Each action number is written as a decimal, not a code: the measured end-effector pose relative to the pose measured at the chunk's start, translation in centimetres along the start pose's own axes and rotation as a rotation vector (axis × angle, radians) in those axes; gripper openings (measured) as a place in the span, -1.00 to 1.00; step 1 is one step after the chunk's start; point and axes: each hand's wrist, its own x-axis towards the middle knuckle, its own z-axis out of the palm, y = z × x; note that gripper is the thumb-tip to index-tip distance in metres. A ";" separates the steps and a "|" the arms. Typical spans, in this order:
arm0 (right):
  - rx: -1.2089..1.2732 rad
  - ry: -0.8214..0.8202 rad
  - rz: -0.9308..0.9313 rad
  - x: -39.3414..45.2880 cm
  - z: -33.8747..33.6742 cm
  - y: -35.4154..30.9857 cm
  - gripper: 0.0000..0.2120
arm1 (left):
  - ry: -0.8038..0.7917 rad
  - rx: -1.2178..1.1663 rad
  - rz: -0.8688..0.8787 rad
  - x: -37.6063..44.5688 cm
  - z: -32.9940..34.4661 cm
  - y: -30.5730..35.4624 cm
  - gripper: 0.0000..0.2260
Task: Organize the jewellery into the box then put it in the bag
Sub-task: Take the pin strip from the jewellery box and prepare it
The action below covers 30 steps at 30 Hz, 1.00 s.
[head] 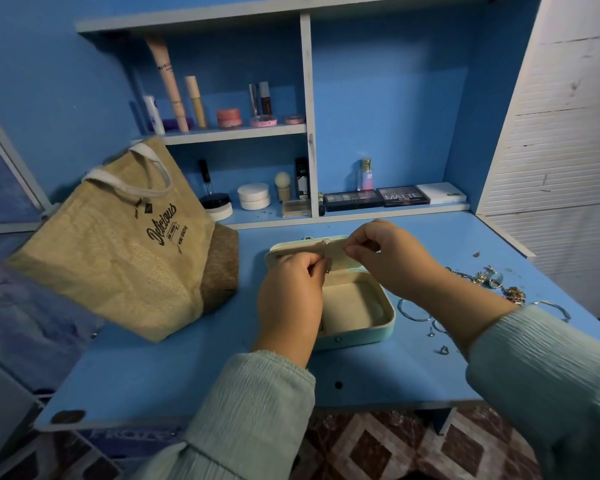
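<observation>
A pale green jewellery box [371, 336] with a beige lining lies open in the middle of the blue desk, its lid tilted back. Over the lid, my left hand [291, 299] pinches a small silver piece of jewellery [328, 268]. My right hand [388, 258] pinches at something small just beside it; what it holds is too small to make out. Loose jewellery [492, 282], chains, rings and bangles, lies on the desk right of the box. A jute bag [125, 244] printed "Delicious" stands at the left.
Shelves behind the desk [194, 368] hold cosmetics, jars and eyeshadow palettes [378, 197]. A white slatted cabinet [561, 133] rises at the right. The desk's front edge is near my sleeves, with patterned floor below.
</observation>
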 end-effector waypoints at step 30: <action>-0.026 -0.008 0.007 0.0 0.0 0.0 -0.91 | 0.141 0.030 0.107 -0.1 0.5 -0.6 -0.83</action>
